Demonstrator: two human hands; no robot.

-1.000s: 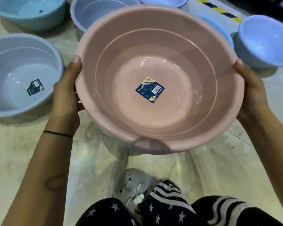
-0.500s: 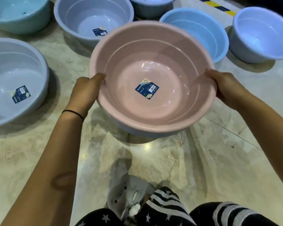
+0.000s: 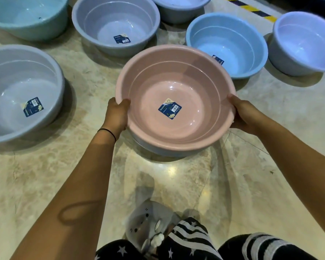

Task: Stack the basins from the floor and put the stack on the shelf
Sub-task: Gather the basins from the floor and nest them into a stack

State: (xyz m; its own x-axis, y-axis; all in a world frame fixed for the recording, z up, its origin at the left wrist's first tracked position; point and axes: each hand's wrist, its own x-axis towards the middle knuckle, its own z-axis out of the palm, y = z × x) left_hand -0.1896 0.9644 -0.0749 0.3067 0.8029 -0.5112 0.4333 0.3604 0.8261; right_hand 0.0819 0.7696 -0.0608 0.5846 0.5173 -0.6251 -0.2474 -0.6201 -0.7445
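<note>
Pink basin (image 3: 176, 102) sits between both hands, mouth up, a dark blue label (image 3: 170, 109) stuck to its inner bottom. It is low over the marble floor (image 3: 176, 181), a shadow just under its near side; whether its base touches the floor cannot be told. Against the picture half a second ago, the basin is lower and farther from the body, and it covers less of the basins behind it. The left hand (image 3: 116, 114) clasps the left rim, thumb hooked over the edge, a black band (image 3: 107, 131) on the wrist. The right hand (image 3: 246, 114) clasps the right rim in the same closed hold, as it did before.

Beyond the pink basin, to the far right, a light blue basin (image 3: 227, 44) stands on the floor, now almost wholly in sight. To the far left of it is a grey basin (image 3: 116, 25) with a label inside. A second grey basin (image 3: 17, 91) lies at the left, a teal basin (image 3: 26, 15) in the far left corner, and a pale blue basin (image 3: 306, 42) at the far right edge. Another grey one (image 3: 180, 8) is cut by the top edge. Near the bottom, a grey slipper (image 3: 150, 226) and star-and-stripe trousers (image 3: 191, 241) show.
</note>
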